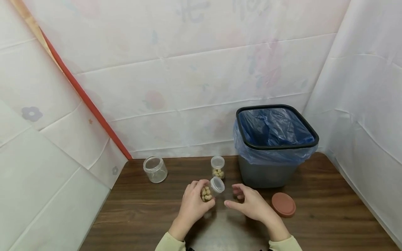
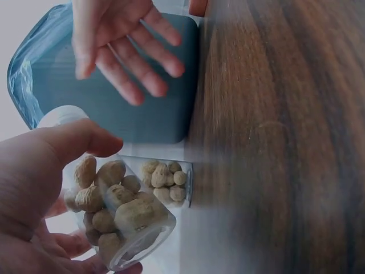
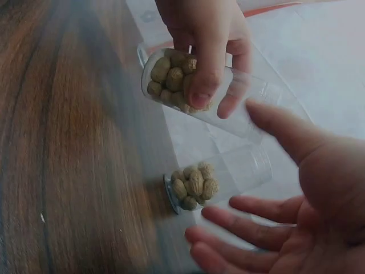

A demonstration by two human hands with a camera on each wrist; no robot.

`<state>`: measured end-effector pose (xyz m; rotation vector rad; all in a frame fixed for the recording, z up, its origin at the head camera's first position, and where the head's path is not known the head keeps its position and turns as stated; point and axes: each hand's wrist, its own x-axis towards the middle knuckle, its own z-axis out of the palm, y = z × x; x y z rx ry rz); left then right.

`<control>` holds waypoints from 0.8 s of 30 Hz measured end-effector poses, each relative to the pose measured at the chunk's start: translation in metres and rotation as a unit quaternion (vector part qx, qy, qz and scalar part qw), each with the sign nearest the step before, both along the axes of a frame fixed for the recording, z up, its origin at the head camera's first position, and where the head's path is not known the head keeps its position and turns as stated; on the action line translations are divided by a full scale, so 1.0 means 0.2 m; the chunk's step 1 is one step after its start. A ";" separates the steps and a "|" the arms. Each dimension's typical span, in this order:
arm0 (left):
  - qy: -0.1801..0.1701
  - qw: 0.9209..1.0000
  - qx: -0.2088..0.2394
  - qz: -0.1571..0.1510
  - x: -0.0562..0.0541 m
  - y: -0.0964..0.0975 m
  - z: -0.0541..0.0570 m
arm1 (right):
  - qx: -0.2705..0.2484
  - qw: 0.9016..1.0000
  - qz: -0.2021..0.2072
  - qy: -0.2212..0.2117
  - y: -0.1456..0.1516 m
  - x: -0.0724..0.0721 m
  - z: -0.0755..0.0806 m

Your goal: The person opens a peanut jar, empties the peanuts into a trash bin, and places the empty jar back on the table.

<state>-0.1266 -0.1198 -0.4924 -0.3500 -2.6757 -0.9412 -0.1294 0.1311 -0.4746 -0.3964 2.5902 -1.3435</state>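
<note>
Nearest the camera, at the bottom edge of the frame, two pale green sleeves [image 1: 171,243]. Just above, near the lower centre, a left hand [image 1: 192,202] with thumb and fingers curled around a clear jar [image 1: 215,191], grasping it by the sides. Inside, tan peanuts [image 1: 206,194] in their shells, gathered toward the base; on top, a whitish cap [image 1: 218,184], leaning toward the upper right with the tilt of the jar.

To the right, across a small gap, a right hand [image 1: 251,204], fingers loose and spread, thumb apart from them, released, near the jar without touching it. In the left wrist view, its palm facing out at the top of the frame.

Just behind the held jar, slightly higher in the frame, a second jar [image 1: 217,171], capped and upright on a dark wooden table [image 1: 135,212], with peanuts in its lower part. At centre left, near the table's back edge, a wide clear tub [image 1: 156,170].

Right of centre, a grey bin [image 1: 267,174] with a black rim, lined with a blue plastic bag [image 1: 276,158] folded over the outside. In front, beside the right wrist, a round reddish-brown lid [image 1: 283,204] on the wood. Across the top of the frame, pale sheets [image 1: 188,80] with faint prints; at upper left, a slanting red strip [image 1: 84,96].
</note>
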 end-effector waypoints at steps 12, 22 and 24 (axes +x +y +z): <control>0.003 0.997 -0.044 -0.057 0.03 0.01 0.02 | -0.069 0.997 0.022 0.004 0.00 -0.01 -0.01; -0.003 0.993 -0.069 -0.096 0.03 0.01 0.02 | -0.071 0.997 0.022 0.008 -0.02 0.00 0.01; -0.003 0.992 -0.075 -0.101 0.03 0.02 0.02 | -0.065 0.998 0.018 0.009 -0.02 0.00 0.01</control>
